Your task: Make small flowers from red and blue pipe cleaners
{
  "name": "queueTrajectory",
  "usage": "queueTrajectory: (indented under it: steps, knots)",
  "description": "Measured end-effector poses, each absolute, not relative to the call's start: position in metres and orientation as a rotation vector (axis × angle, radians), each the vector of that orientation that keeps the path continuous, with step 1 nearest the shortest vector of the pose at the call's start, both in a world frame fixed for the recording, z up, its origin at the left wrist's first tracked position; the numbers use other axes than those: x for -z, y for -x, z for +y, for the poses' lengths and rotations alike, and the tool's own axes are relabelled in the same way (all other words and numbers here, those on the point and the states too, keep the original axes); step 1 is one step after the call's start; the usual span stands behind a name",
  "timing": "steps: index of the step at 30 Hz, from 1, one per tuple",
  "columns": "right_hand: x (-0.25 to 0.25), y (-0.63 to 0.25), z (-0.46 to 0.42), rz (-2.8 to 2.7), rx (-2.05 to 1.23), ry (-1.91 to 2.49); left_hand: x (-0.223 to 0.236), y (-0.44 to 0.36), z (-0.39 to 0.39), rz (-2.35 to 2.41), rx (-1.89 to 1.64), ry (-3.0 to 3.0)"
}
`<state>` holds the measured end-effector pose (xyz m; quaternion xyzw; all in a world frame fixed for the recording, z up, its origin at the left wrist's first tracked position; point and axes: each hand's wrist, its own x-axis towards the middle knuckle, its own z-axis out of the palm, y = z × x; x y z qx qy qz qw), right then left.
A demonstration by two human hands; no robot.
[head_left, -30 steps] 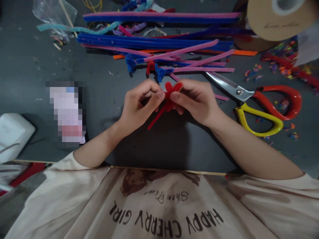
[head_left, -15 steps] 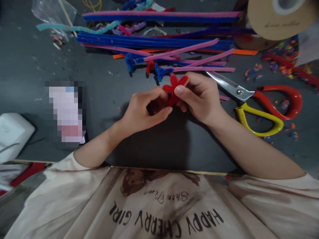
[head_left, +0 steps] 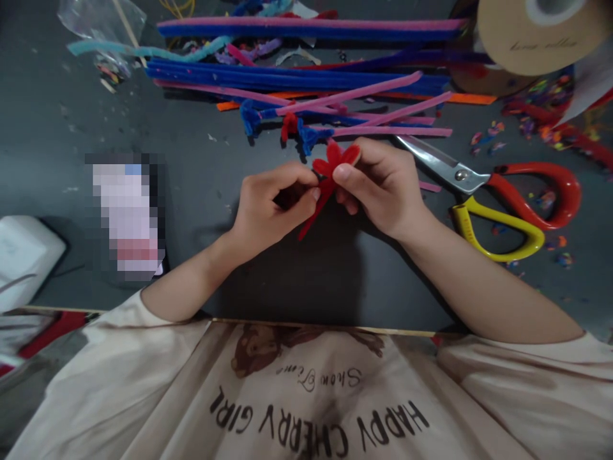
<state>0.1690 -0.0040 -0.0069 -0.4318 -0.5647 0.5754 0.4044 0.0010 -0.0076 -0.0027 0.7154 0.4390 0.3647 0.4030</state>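
Note:
A red pipe cleaner (head_left: 334, 157), bent into several petal-like loops, is held between my hands over the dark table. My right hand (head_left: 380, 185) pinches the loops at their base, thumb on top. A straight red tail runs down and left from there. My left hand (head_left: 278, 204) is closed with thumb and forefinger pressed together at that tail, partly hiding it. Just beyond the fingers lie small blue pipe cleaner flowers (head_left: 311, 135) on pink stems and a small red twisted piece (head_left: 289, 126).
Scissors (head_left: 462, 176) with red and yellow handles lie right of my right hand. Blue and pink pipe cleaners (head_left: 297, 75) stretch across the back. A ribbon spool (head_left: 507, 38) stands at back right, among colourful scraps. A pixelated phone (head_left: 129, 217) and white box (head_left: 29, 259) lie left.
My left hand has shifted slightly left, away from the loops. More of the red tail now shows below its fingers. My right hand keeps its pinch almost in place.

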Motion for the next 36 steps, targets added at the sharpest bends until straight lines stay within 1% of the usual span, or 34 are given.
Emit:
queueTrajectory:
  steps: [5, 11, 22, 29, 36]
  knots:
    - [0.007, -0.171, -0.004, -1.475, -1.473, 1.088, 0.002, 0.000, -0.007, 1.178, -0.950, -1.700]
    - [0.008, -0.173, -0.005, -1.523, -1.506, 1.051, 0.001, 0.000, -0.007, 1.221, -0.961, -1.729]
    - [0.012, -0.170, -0.003, -1.388, -1.567, 0.966, 0.004, 0.000, -0.008, 1.170, -1.005, -1.578]
    - [0.011, -0.173, -0.002, -1.538, -1.624, 0.819, 0.005, 0.000, -0.006, 1.077, -0.901, -1.504]
    - [0.009, -0.171, -0.004, -1.625, -1.577, 0.883, 0.011, 0.001, -0.002, 1.031, -1.040, -1.533]
